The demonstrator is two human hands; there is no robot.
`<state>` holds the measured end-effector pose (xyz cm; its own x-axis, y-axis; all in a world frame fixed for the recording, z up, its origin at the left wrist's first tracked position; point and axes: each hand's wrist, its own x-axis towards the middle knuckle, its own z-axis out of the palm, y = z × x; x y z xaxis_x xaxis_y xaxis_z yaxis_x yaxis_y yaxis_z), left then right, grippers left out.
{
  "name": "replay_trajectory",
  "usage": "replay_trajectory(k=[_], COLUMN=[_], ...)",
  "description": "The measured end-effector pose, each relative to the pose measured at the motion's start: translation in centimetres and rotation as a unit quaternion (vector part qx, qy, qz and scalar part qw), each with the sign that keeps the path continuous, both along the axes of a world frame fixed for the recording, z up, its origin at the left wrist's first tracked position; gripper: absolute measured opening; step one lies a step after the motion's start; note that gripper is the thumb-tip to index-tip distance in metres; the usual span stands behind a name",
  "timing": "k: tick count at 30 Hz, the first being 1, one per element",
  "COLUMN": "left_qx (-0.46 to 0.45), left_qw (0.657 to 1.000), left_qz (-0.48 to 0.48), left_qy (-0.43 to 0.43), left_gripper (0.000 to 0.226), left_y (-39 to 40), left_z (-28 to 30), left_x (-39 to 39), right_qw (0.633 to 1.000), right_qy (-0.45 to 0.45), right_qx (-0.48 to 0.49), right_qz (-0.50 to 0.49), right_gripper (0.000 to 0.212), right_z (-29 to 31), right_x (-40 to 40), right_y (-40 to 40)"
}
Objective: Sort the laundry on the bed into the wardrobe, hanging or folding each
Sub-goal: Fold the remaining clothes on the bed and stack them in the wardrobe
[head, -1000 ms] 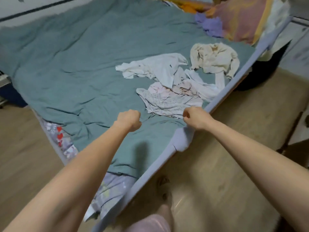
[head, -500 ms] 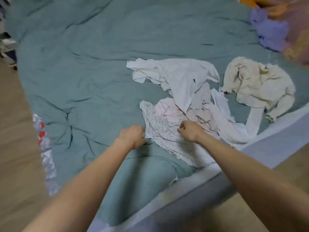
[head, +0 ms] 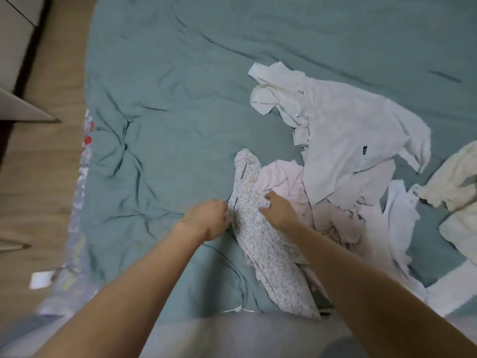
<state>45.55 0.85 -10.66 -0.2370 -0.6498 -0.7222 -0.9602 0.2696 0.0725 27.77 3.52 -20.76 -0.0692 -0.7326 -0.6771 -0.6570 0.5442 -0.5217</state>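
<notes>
A small-flowered pale garment (head: 265, 244) lies on the teal bedcover (head: 167, 125), nearest me in a heap of laundry. My left hand (head: 209, 219) has its fingers curled at the garment's left edge and seems to pinch the cloth. My right hand (head: 277, 209) lies on top of the flowered garment with its fingers bent into the fabric. A pink piece (head: 284, 179) sits just behind the right hand. A large white shirt (head: 343, 133) spreads farther back. A cream top (head: 459, 182) lies at the right edge.
More white cloth (head: 397, 228) trails toward the bed's near edge (head: 232, 332), which is grey. Wooden floor (head: 38, 177) runs along the left, with a pale furniture edge (head: 20, 107) at the upper left. A patterned sheet (head: 80, 202) shows under the cover's left side.
The view has come closer over the bed. Both hands went from closed fists near the bed edge forward onto the flowered garment, the left at its edge, the right on top.
</notes>
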Motion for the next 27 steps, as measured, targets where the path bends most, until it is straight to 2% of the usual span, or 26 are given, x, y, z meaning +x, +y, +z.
replay_trajectory(k=[3,5,6,8,11,15,17,19,22,25,27], left_qx=[0.011,0.011,0.005,-0.009,0.007,0.074,0.157,0.228,0.254,0.239,0.264], left_qw=[0.999,0.997,0.994,0.969,0.882,0.793,0.729,0.683,0.665,0.707,0.685], left_qz=[0.032,0.068,0.097,0.189,0.362,0.444,0.491,0.508,0.511,0.529,0.543], left_qy=[-0.001,0.029,0.059,0.157,0.301,0.410,0.450,0.472,0.482,0.404,0.408], left_gripper=[0.038,0.042,0.047,0.058,0.062,0.055,0.057,0.049,0.061,0.077,0.081], left_y=[0.1,0.1,0.0,-0.5,-1.7,-3.4,-4.0,-4.5,-5.2,-5.6,-5.4], left_z=[-0.5,-0.4,-0.1,0.8,3.0,5.9,7.9,10.3,13.0,14.8,15.3], left_x=[1.5,2.4,2.7,2.9,3.0,2.8,2.0,1.3,1.4,2.5,3.1], right_qw=[1.000,0.997,0.993,0.982,0.954,0.912,0.903,0.900,0.894,0.892,0.894], right_qy=[-0.012,-0.047,-0.074,-0.150,-0.263,-0.373,-0.390,-0.384,-0.365,-0.343,-0.340], right_qx=[-0.020,-0.063,-0.090,-0.119,-0.131,-0.130,-0.153,-0.182,-0.238,-0.280,-0.284], right_qz=[0.006,0.008,0.015,0.005,-0.055,-0.111,-0.091,-0.091,-0.100,-0.093,-0.069], right_gripper=[0.038,0.013,0.012,0.026,0.019,0.019,0.016,0.022,0.024,0.024,0.022], right_z=[-1.1,0.2,1.6,5.2,11.2,18.6,22.3,25.6,28.9,31.1,32.0], right_x=[0.0,0.0,0.0,-0.4,-2.2,-3.2,-2.7,-2.0,-1.5,-0.8,0.1], right_y=[-0.5,-1.0,-1.5,-2.3,-3.3,-5.4,-5.9,-6.1,-5.9,-5.3,-4.3])
